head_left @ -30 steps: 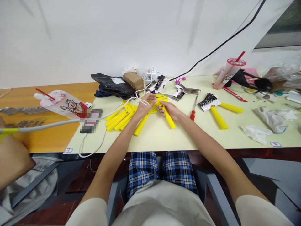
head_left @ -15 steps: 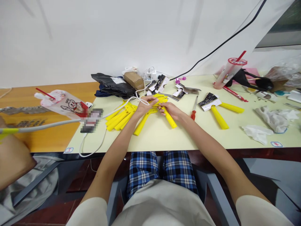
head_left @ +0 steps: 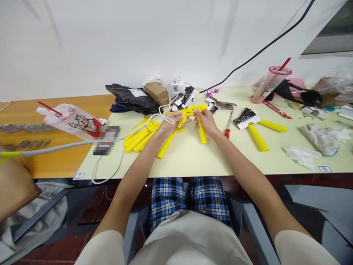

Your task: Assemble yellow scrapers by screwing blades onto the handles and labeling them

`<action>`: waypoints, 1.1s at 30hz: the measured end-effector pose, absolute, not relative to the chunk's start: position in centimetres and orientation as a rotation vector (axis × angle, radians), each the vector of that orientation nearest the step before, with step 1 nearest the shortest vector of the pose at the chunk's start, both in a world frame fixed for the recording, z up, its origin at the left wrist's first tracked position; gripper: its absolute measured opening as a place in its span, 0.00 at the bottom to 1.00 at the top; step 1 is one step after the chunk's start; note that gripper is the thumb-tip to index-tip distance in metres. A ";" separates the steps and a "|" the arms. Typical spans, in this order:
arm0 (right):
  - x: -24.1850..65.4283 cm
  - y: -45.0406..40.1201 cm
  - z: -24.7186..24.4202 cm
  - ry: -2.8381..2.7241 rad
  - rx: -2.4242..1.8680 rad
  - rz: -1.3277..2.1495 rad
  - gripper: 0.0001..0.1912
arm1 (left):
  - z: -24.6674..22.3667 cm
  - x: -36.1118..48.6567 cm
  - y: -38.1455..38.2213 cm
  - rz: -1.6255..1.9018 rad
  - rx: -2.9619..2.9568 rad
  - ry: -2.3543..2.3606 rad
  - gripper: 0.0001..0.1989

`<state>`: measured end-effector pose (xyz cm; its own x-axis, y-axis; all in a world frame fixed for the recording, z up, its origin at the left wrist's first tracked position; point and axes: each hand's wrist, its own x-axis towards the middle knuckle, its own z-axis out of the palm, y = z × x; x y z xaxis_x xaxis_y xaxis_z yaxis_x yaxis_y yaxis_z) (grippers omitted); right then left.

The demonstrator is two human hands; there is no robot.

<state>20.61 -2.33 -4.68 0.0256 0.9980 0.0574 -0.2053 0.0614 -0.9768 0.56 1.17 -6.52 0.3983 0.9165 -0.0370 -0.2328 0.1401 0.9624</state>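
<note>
Raised over the table, a yellow plastic handle piece [head_left: 202, 133] with a long flat upper arm is between my two hands. My right hand [head_left: 205, 121] is closed around it near the top of its grip. My left hand [head_left: 172, 123] has its fingers around a small curved yellow part [head_left: 182, 120] at the other end. Several more yellow handles [head_left: 142, 138] lie in a pile beside and under my left forearm. A white cable [head_left: 165, 117] passes in front of my left hand.
A red screwdriver [head_left: 227, 131] lies right of my right hand, near yellow-handled tools [head_left: 257, 137] with black-and-white cards. Drink cups [head_left: 74, 121] [head_left: 271, 84] stand left and right. Behind are a black bag [head_left: 135, 98] and a box [head_left: 156, 92]. Another person's arm [head_left: 16, 184] is at left.
The yellow handle piece has been lifted and turned, its upper arm now showing across between my hands. My right hand has shifted up; my left hand's fingers have spread somewhat around the small curved part.
</note>
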 end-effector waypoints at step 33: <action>22.2 -2.9 -4.7 -2.038 -1.559 0.040 0.24 | -6.2 2.4 -0.8 1.026 0.871 0.691 0.04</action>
